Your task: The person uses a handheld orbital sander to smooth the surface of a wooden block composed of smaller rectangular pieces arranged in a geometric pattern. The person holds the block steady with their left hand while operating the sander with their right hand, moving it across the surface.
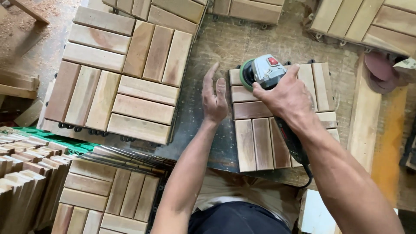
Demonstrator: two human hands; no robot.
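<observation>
Close to the person, a stack of wooden tiles (104, 201) sits low on the left, by a green crate (65, 141) with wood strips (21, 173) in front of it. The left hand (214, 97) lies flat, fingers open, beside the small wooden tile (264, 130) on the workbench (242, 43). The right hand (286, 95) grips a sander (262, 71), which presses on that tile's far corner. Farther off lie bigger wooden tiles (121, 73).
</observation>
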